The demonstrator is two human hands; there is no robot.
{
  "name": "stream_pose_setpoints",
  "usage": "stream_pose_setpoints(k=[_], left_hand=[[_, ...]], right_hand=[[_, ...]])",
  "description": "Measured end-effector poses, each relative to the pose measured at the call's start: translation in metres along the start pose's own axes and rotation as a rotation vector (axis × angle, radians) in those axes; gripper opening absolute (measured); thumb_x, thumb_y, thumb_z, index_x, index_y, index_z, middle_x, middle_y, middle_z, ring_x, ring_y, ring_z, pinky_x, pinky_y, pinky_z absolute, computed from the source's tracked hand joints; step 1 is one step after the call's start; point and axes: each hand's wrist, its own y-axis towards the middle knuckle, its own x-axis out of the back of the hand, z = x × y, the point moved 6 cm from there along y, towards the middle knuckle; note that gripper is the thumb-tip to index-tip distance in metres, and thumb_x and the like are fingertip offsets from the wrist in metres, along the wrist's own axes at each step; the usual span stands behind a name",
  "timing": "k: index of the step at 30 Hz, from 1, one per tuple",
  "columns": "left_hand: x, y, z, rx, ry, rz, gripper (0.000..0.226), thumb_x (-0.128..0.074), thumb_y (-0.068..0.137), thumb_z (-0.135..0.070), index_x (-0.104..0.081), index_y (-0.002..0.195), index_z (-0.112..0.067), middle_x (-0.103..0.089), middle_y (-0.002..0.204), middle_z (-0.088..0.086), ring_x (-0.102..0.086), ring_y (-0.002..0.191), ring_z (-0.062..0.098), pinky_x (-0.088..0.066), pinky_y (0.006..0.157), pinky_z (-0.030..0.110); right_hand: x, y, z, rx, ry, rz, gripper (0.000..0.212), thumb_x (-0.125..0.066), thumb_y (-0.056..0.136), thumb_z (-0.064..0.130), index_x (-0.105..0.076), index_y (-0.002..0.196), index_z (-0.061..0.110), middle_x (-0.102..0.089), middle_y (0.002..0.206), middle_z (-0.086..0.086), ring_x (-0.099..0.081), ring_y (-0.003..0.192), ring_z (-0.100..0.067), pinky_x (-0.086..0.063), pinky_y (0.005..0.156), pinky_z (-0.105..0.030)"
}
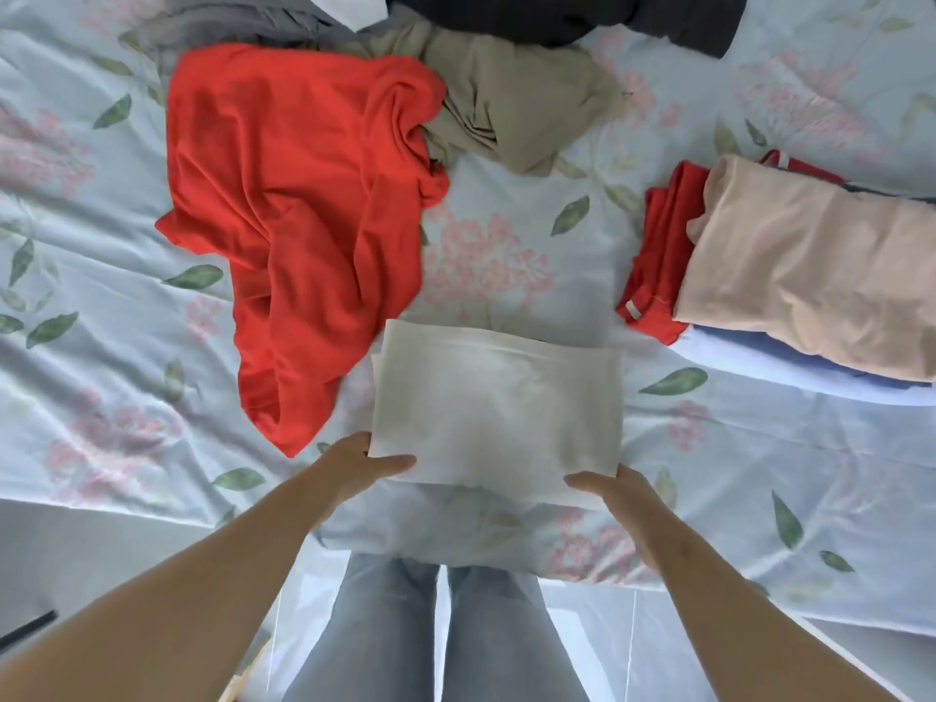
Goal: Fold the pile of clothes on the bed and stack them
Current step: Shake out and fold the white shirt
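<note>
A folded cream-white garment (496, 402) lies near the bed's front edge. My left hand (359, 463) grips its near left corner, thumb on top. At the near right corner my right hand (615, 491) holds it the same way. Behind it to the left a loose red garment (299, 205) is spread out, with a crumpled khaki garment (511, 98), a grey one (228, 22) and a dark one (582, 12) beyond. On the right stands a stack: a folded beige piece (810, 276) on top, over a folded red piece (658, 245) and blue ones (749, 357).
The floral bedsheet (506, 255) covers the bed. Its front edge runs just beyond my legs in grey jeans (405, 630). Bare sheet shows between the white garment and the stack, and at the far left.
</note>
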Motion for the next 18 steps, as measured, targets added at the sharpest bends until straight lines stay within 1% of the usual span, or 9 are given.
stream_pose_setpoints(k=[2,4,6,8,10,11,13,15,18], left_hand=[[0.002,0.008,-0.012,-0.045,-0.157,-0.097,0.051,-0.074,0.077,-0.044,-0.06,0.113,-0.011,-0.064,0.102,-0.001,-0.059,0.094,0.017,-0.045,0.079,0.026],[0.005,0.01,-0.028,-0.074,-0.334,-0.217,0.044,-0.074,0.08,-0.033,-0.054,0.112,-0.01,-0.061,0.098,0.001,-0.057,0.089,0.018,-0.044,0.071,0.025],[0.008,0.01,-0.043,-0.102,-0.386,-0.297,0.042,-0.072,0.081,-0.029,-0.053,0.114,-0.011,-0.061,0.101,0.002,-0.056,0.09,0.019,-0.042,0.073,0.027],[0.012,0.004,-0.057,-0.177,-0.363,-0.324,0.029,-0.07,0.083,-0.022,-0.058,0.108,-0.012,-0.063,0.094,0.001,-0.058,0.086,0.02,-0.047,0.073,0.032],[0.012,-0.006,-0.061,-0.247,-0.375,-0.261,0.02,-0.069,0.083,-0.014,-0.06,0.101,-0.016,-0.065,0.09,-0.001,-0.06,0.087,0.021,-0.049,0.079,0.036],[0.01,-0.011,-0.058,-0.273,-0.404,-0.18,0.022,-0.071,0.082,-0.012,-0.061,0.099,-0.018,-0.067,0.091,-0.002,-0.061,0.088,0.02,-0.049,0.08,0.033],[0.004,-0.025,-0.05,-0.304,-0.401,-0.032,0.031,-0.073,0.08,-0.006,-0.062,0.1,-0.026,-0.068,0.093,-0.009,-0.061,0.091,0.012,-0.049,0.078,0.017],[0.001,-0.031,-0.034,-0.282,-0.211,0.012,0.039,-0.069,0.082,-0.001,-0.057,0.103,-0.031,-0.062,0.095,-0.017,-0.057,0.094,0.004,-0.043,0.071,0.004],[-0.001,-0.036,-0.016,-0.224,-0.022,0.098,0.041,-0.069,0.083,-0.007,-0.052,0.105,-0.038,-0.061,0.1,-0.019,-0.055,0.098,0.001,-0.04,0.068,0.004]], right_hand=[[0.003,0.008,0.009,0.04,0.061,-0.057,0.025,-0.071,0.082,0.018,-0.058,0.103,0.015,-0.063,0.093,-0.001,-0.055,0.084,-0.015,-0.039,0.071,-0.026],[0.004,0.015,0.023,0.087,0.154,-0.105,0.027,-0.071,0.082,0.02,-0.059,0.105,0.015,-0.065,0.097,-0.002,-0.059,0.088,-0.019,-0.045,0.073,-0.027],[0.003,0.021,0.036,0.121,0.243,-0.111,0.022,-0.072,0.08,0.016,-0.062,0.1,0.017,-0.068,0.101,-0.005,-0.063,0.094,-0.025,-0.051,0.084,-0.037],[0.002,0.02,0.045,0.148,0.306,-0.064,0.02,-0.07,0.08,0.006,-0.063,0.094,0.02,-0.07,0.099,-0.007,-0.065,0.09,-0.027,-0.053,0.085,-0.041],[0.001,0.012,0.049,0.182,0.326,0.023,0.024,-0.066,0.08,-0.003,-0.064,0.094,0.016,-0.07,0.093,-0.007,-0.066,0.084,-0.024,-0.053,0.078,-0.038],[0.001,0.006,0.047,0.192,0.314,0.055,0.026,-0.065,0.078,-0.007,-0.064,0.094,0.013,-0.07,0.09,-0.007,-0.065,0.083,-0.024,-0.052,0.078,-0.036],[0.002,-0.005,0.031,0.171,0.264,0.059,0.028,-0.064,0.075,-0.014,-0.065,0.089,0.01,-0.07,0.08,-0.006,-0.063,0.079,-0.024,-0.049,0.076,-0.033],[0.005,-0.012,0.005,0.117,0.171,0.04,0.03,-0.064,0.072,-0.019,-0.065,0.084,0.008,-0.068,0.07,-0.003,-0.06,0.075,-0.023,-0.045,0.068,-0.029],[-0.002,-0.02,-0.025,0.014,0.033,0.127,0.029,-0.072,0.063,-0.01,-0.066,0.086,0.006,-0.069,0.075,-0.008,-0.062,0.079,-0.025,-0.044,0.07,-0.033]])
